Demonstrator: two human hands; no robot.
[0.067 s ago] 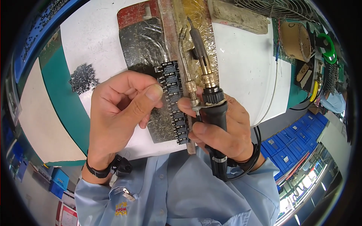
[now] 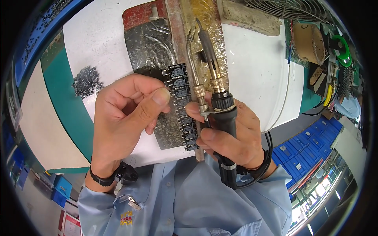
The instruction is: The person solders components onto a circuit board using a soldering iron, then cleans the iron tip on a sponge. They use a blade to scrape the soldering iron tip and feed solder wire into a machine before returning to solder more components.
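My right hand [image 2: 238,135] is wrapped around the black handle of a soldering iron [image 2: 223,118], whose tip points away from me. A thin metal feed tube [image 2: 192,59] is fixed alongside the iron. To its left, a row of small black switch-like parts with metal terminals [image 2: 182,92] lies along a reddish strip [image 2: 179,35]. My left hand [image 2: 132,110] is closed, thumb against forefinger, at the upper left side of that row. Whatever the pinch holds, if anything, is hidden. Both wrists wear black bands.
Left of my hand lies a pile of small dark parts [image 2: 87,82] on the white table [image 2: 256,63]. A greyish block [image 2: 250,17] and a wire fan guard [image 2: 289,8] stand at the back. A cardboard roll [image 2: 309,43] and green spool [image 2: 343,55] sit right; blue bins [image 2: 307,147] lie beyond.
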